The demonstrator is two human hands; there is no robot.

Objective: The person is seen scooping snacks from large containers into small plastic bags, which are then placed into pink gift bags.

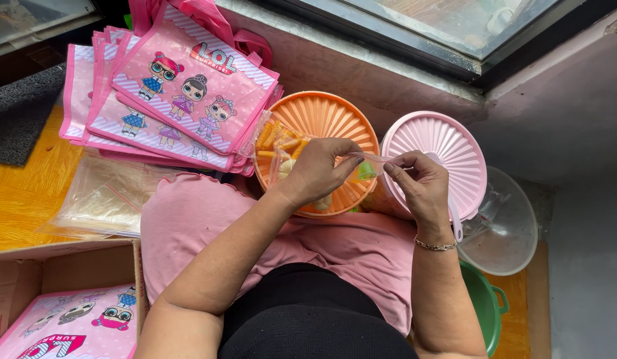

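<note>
Pink cloth over my lap [335,246] spreads below both hands, so what I work on stays close. Beyond my grip sits an orange ridged lid [335,119], a pink lid [448,153] just right of it. My left hand [318,174] holds a clear snack bag [276,143] by its mouth; my right hand [418,186] pinches the bag's thin top strip [371,157], stretched taut between them.

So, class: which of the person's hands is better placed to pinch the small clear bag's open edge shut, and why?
Probably the right hand: its fingertips already pinch the clear bag at its edge, while the left hand wraps the snack-filled body over the orange lid.
</note>
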